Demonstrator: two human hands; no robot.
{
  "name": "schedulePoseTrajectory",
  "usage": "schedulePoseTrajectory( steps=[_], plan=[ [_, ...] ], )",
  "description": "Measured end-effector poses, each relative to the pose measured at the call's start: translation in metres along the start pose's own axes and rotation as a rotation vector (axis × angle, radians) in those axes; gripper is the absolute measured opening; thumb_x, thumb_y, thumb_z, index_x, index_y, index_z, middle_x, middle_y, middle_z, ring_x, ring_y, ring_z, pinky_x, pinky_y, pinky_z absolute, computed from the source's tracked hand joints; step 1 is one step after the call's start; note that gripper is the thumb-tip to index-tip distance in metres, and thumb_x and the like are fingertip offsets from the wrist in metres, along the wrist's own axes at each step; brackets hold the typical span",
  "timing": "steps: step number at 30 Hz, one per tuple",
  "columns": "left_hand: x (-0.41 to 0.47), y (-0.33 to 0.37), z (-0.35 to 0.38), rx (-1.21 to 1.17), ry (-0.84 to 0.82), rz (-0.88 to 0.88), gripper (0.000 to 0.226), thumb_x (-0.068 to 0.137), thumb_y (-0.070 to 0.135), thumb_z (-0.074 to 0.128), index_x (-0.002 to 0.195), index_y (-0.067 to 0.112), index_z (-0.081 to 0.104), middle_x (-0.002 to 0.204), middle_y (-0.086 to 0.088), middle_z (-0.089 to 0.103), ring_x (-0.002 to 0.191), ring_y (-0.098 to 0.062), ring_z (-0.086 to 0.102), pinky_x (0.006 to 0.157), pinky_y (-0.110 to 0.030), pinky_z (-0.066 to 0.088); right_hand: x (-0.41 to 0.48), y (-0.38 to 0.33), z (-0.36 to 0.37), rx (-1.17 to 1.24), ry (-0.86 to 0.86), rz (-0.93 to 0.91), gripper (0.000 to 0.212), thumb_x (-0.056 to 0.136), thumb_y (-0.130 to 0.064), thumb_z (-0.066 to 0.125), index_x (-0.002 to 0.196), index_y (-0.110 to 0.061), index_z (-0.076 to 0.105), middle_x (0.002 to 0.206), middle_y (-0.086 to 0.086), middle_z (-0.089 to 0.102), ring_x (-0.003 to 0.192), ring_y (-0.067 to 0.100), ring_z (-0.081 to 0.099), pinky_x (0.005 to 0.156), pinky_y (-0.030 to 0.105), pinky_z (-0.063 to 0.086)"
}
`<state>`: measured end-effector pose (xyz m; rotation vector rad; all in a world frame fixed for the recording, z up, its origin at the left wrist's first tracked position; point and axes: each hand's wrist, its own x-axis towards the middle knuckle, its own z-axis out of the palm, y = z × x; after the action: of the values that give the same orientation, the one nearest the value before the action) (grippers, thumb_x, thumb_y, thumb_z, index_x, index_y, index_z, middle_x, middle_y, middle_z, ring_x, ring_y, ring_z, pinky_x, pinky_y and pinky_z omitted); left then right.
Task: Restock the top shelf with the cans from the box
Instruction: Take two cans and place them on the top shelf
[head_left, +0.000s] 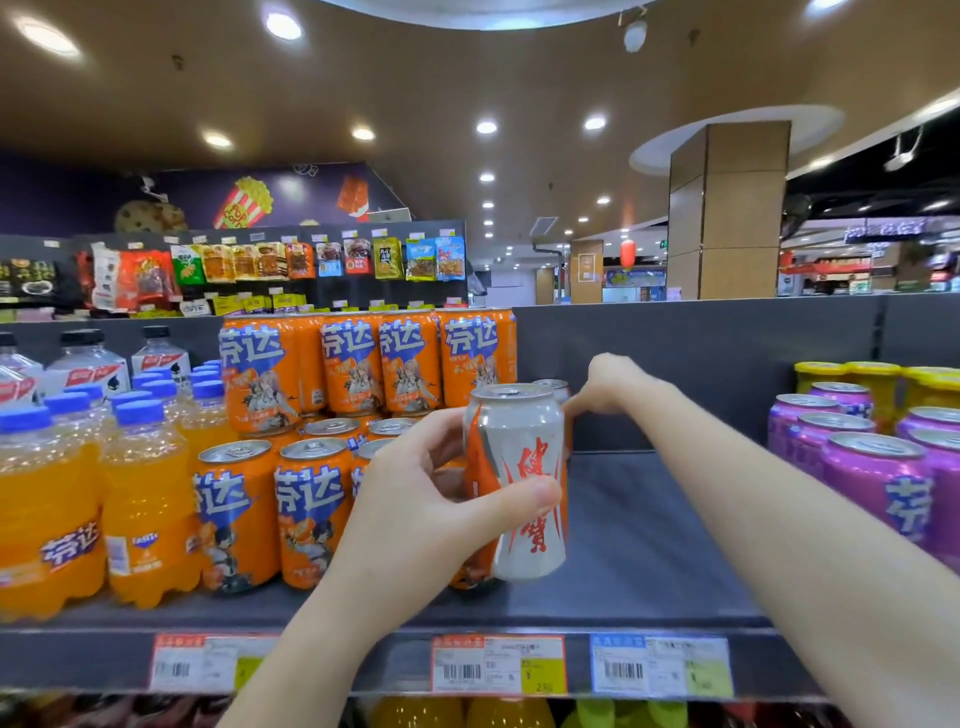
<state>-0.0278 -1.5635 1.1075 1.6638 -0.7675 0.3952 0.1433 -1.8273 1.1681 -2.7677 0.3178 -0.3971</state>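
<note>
Barely begun, I judge: the right hand (618, 387) touches 1 back can (551, 385) on the top shelf (649, 519), its fingers' hold unclear; the left hand (441, 499) has its fingers curled round a 2nd can (519, 483); the gap is mostly unfilled.

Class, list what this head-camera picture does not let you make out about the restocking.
- The box: outside the head view.
- Rear can: mostly hidden by the silver can and the right hand; grip unclear.
- Price labels: print too small.
- Lower-shelf bottles: cut by bottom edge.
</note>
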Motion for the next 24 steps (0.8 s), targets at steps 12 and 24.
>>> schedulePoseTrajectory(
  steps=[12,24],
  plan=[
    [0.01,0.02,0.06,0.045,0.09,0.056,0.046,0.073,0.036,0.092,0.114,0.031,0.072,0.1,0.014,0.078,0.091,-0.003,0.074,0.08,-0.027,0.061,-0.201,0.02,-0.077,0.889,-0.393,-0.467,0.048,0.089,-0.036,0.064,0.129,-0.007,0.064,0.118,0.013,0.074,0.113,0.031,0.07,0.095,0.04,0.058],
    [0.033,0.011,0.09,0.471,0.08,0.157,0.087,0.082,0.049,0.081,0.156,0.024,0.043,0.148,0.005,0.057,0.13,-0.011,0.059,0.107,-0.034,0.051,-0.173,0.06,-0.051,0.949,-0.198,-0.189,0.029,0.086,-0.015,0.08,0.113,-0.009,0.073,0.102,0.009,0.079,0.093,0.021,0.077,0.081,0.034,0.063]
  ],
)
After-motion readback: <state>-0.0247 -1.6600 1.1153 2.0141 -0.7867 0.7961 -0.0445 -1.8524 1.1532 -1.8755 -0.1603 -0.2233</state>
